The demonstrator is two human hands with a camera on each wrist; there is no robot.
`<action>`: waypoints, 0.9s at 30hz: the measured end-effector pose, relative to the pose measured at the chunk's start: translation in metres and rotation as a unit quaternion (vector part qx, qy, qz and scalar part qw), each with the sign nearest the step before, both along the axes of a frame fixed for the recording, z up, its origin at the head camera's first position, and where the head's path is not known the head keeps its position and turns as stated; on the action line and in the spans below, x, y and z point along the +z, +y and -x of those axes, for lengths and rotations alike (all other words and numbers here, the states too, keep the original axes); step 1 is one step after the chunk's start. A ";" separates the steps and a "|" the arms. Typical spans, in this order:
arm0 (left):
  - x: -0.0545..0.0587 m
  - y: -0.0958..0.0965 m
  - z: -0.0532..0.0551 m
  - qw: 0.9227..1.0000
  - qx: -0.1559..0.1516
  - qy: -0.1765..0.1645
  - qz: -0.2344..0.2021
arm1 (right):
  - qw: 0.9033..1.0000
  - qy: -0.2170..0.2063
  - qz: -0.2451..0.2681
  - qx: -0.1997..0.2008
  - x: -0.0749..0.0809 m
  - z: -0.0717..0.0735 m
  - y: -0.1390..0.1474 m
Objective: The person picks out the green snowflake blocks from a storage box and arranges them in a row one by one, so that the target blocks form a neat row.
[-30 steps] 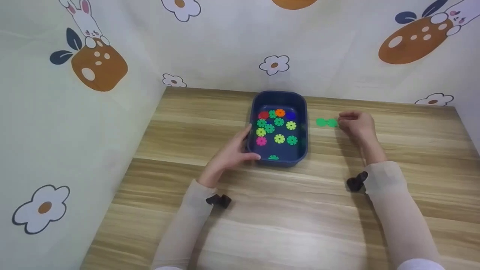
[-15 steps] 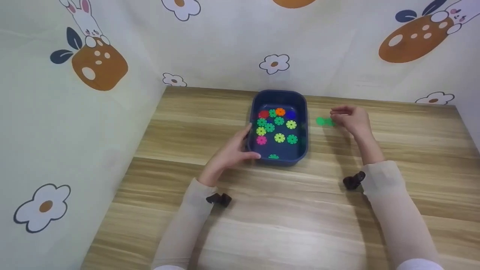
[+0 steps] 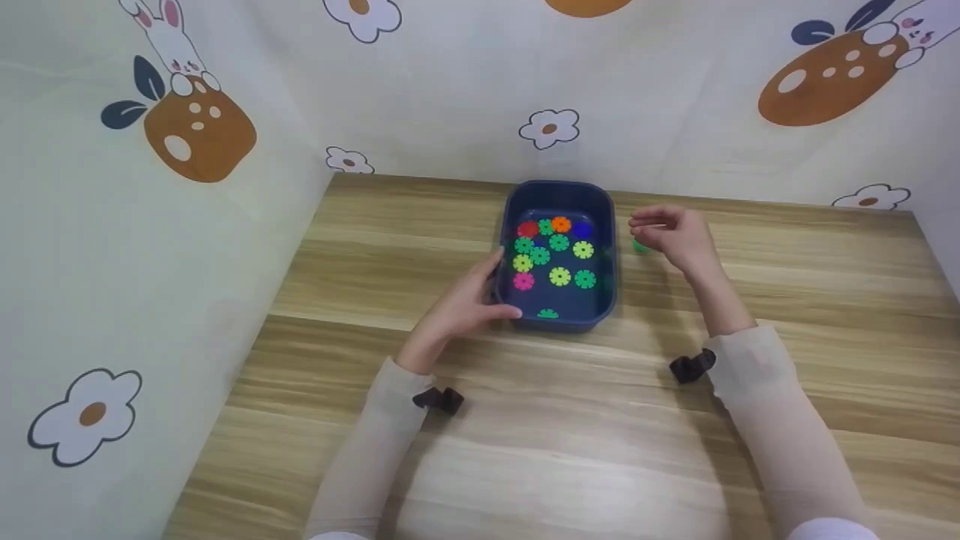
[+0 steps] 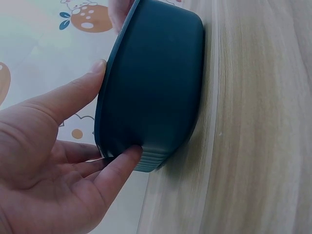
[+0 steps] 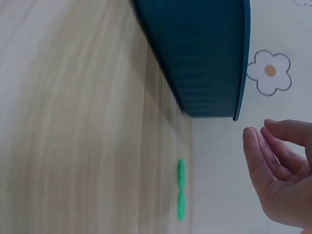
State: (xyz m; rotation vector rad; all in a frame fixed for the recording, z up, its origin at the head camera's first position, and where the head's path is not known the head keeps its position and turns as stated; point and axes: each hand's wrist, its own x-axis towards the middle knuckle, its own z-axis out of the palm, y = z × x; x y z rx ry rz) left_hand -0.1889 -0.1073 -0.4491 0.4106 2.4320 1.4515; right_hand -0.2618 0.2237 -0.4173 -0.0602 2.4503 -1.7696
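My left hand [image 3: 459, 304] holds a dark blue plastic tub [image 3: 574, 304] at its near left corner. Its thumb [image 4: 92, 78] is against the rim, with the fingers spread around the wall. Inside the tub lie several notched plastic discs: green [image 3: 585, 280], yellow-green [image 3: 559, 277], pink [image 3: 523, 281], red [image 3: 528, 229], orange [image 3: 561, 224] and blue [image 3: 582, 230]. My right hand [image 3: 681, 236] hovers just right of the tub, fingers loosely bent and nothing between them. Below it, two joined green discs [image 5: 181, 190] lie on the table, mostly hidden by the hand in the head view.
The wood-grain table [image 3: 570, 435] stretches in front of the tub and to both sides. A pale cloth wall [image 3: 450, 97] with flower and rabbit prints rises right behind the tub and along the left side. Each sleeve carries a small black camera [image 3: 691, 367].
My right hand has moved left toward the tub, away from the right end of the joined green discs and over them. Those discs, the left hand and the tub have stayed put.
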 end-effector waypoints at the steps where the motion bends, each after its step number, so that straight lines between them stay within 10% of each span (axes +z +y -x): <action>1: 0.000 0.000 0.000 1.000 0.000 -0.001 0.000 | 1.000 0.003 0.000 0.002 0.001 -0.001 -0.003; 19: 0.000 0.001 0.001 1.000 -0.003 0.003 0.009 | 0.996 0.020 -0.074 0.054 0.007 -0.014 -0.048; 27: 0.000 0.001 0.001 0.997 -0.017 -0.032 -0.062 | 0.991 0.015 -0.044 0.128 -0.003 -0.016 -0.069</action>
